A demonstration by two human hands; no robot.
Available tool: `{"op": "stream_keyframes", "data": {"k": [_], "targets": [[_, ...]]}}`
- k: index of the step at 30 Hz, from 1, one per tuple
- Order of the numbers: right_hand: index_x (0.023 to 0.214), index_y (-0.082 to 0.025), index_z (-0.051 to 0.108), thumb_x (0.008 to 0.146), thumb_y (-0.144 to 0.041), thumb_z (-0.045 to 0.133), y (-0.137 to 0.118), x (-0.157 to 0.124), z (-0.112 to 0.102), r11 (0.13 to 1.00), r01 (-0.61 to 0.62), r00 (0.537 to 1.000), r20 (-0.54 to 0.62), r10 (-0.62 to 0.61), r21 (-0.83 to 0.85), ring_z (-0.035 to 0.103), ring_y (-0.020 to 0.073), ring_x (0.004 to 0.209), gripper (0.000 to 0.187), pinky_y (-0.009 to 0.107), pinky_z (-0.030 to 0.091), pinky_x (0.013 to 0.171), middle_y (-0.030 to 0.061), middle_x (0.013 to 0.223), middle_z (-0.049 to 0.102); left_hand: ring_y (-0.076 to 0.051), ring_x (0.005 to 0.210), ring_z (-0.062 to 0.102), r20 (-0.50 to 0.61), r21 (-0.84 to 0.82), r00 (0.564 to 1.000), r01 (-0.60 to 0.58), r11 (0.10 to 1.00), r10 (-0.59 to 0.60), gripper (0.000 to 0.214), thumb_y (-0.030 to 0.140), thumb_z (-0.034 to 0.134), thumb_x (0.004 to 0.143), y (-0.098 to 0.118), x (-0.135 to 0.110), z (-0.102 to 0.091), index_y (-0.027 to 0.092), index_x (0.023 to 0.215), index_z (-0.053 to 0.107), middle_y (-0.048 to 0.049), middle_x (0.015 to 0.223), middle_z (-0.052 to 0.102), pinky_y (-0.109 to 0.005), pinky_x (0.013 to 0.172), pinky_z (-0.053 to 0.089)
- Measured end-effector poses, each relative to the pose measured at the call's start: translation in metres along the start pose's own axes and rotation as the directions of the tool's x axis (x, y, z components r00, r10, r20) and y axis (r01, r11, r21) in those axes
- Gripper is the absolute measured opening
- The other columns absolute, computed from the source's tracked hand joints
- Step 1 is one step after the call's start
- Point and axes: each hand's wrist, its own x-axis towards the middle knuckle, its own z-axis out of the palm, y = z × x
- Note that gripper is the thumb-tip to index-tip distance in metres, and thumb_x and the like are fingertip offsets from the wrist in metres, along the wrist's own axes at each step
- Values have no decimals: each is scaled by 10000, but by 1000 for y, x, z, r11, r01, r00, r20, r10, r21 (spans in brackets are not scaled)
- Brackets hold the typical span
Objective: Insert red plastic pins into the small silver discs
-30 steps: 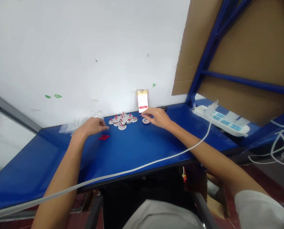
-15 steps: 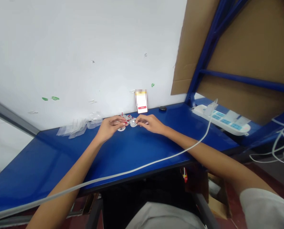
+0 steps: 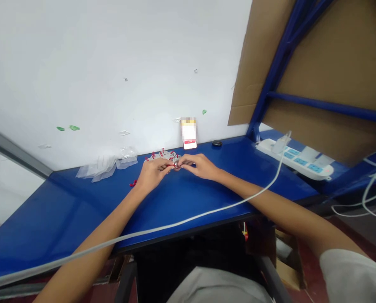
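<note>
My left hand (image 3: pixel 153 172) and my right hand (image 3: pixel 198 165) meet at the back of the blue table (image 3: pixel 188 198), fingertips pinched together. Between them sits a small silver disc (image 3: pixel 176 161) with a bit of red cord (image 3: pixel 170 166) that my left fingers pinch. Just behind my hands lies a pile of several silver discs with red loops (image 3: pixel 162 155), partly hidden by my left hand. A small heap of loose red cords (image 3: pixel 132 184) lies by my left wrist.
Clear plastic bags (image 3: pixel 104 166) lie at the back left against the white wall. A phone (image 3: pixel 188 134) leans on the wall, a small black ring (image 3: pixel 216 143) beside it. A white power strip (image 3: pixel 297 159) sits at right; its white cable (image 3: pixel 206 214) crosses the table front.
My hands came together from apart: the left left the red cords, the right brought a disc from the right side. Both now pinch at one spot in front of the pile.
</note>
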Motion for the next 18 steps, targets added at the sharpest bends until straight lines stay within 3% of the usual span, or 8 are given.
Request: {"op": "stream_keyframes", "data": {"k": [4, 8, 14, 18], "targets": [[1204, -254, 730, 1083, -261, 614, -1, 0, 1, 1000, -24, 1000, -4, 24, -8, 819, 210, 1060, 168, 362, 635, 997, 26, 1137, 838, -227, 805, 752, -9, 89, 999, -51, 995, 52, 277, 485, 696, 1013, 5, -1, 0, 262, 1018, 862, -73, 1009, 835, -355, 816, 597], [1226, -257, 734, 1077, -251, 616, -1, 0, 3, 1000, -14, 1000, -9, 14, -12, 817, 210, 1063, 190, 360, 633, 1003, 27, 1156, 832, -222, 813, 740, -32, 34, 999, -41, 999, 42, 261, 465, 703, 1008, 10, -1, 3, 255, 999, 858, -73, 994, 822, -340, 795, 590], [1342, -275, 718, 1070, -243, 640, 2, -1, 4, 996, -27, 999, 28, 29, -89, 803, 209, 1111, 284, 362, 636, 1014, 30, 1211, 826, -211, 773, 731, -12, -14, 998, 62, 998, -62, 246, 460, 736, 953, 10, -2, 10, 237, 956, 839, -59, 943, 819, -334, 782, 593], [1461, -291, 659, 1074, -245, 655, 2, -2, 4, 994, -10, 1000, 23, 13, -107, 791, 213, 1182, 390, 378, 633, 1046, 44, 1291, 816, -208, 698, 731, 5, -215, 984, 175, 961, -178, 258, 462, 771, 920, 7, -1, 15, 207, 938, 805, -50, 813, 787, -331, 714, 601]]}}
